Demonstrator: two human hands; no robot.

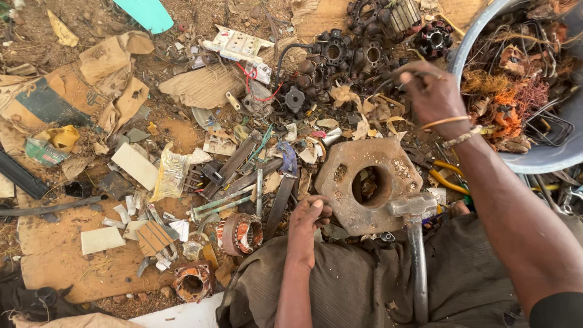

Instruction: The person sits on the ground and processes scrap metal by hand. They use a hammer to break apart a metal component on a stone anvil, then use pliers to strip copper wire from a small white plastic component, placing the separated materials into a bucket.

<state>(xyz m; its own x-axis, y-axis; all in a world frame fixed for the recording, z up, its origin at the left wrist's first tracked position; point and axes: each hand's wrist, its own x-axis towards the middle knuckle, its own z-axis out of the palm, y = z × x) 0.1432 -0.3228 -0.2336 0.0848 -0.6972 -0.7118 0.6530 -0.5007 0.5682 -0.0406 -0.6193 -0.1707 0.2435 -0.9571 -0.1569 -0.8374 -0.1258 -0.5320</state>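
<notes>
Resting on rusty holed plate [358, 182]: left hand [308, 222], grip curled together; right hand [432, 91] clamped on wire [388, 82].

Rust-brown metal plate [364, 182] w/ dark centre hole; grey steel hammer [415, 243] at its 4 o'clock; yellow-handled pliers [448, 176] at 3. Blue-grey basin [534, 161] at 2 holds orange/copper wire [507, 103]. Teal scrap [144, 13] at 10; copper-striped motor winding [240, 234] at 8. Gold bangle [444, 122], beaded band.

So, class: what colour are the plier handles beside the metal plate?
Yellow plier handles, head view.
</notes>
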